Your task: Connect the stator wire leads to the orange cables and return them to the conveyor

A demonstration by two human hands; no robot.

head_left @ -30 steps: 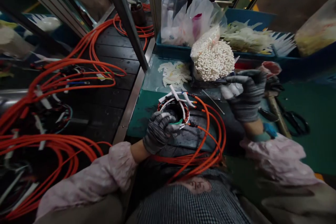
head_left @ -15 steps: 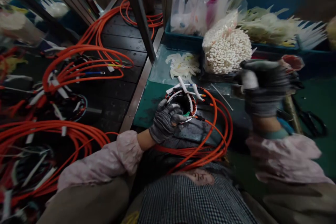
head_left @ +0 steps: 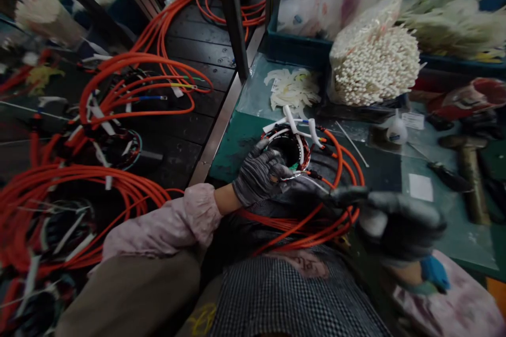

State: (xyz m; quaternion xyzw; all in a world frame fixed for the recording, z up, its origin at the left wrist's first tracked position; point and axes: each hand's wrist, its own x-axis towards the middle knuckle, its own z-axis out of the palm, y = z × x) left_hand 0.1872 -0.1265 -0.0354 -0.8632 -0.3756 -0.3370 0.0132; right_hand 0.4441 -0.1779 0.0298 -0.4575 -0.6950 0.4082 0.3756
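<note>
Two gloved hands are on the work: your left hand (head_left: 261,176), in a grey knit glove, curls closed over the round wire-wound ring (head_left: 290,150) at the edge of the green bench mat (head_left: 237,142), while your right hand (head_left: 395,226) stretches out with fingers together, too blurred to tell whether it holds anything. The long orange leads (head_left: 348,168) loop across your lap, so a snag or sudden pull could strain their joints at the ring. A loosened left grip could also let the ring tip off the edge, bending the stiff white sleeves (head_left: 292,124).
</note>
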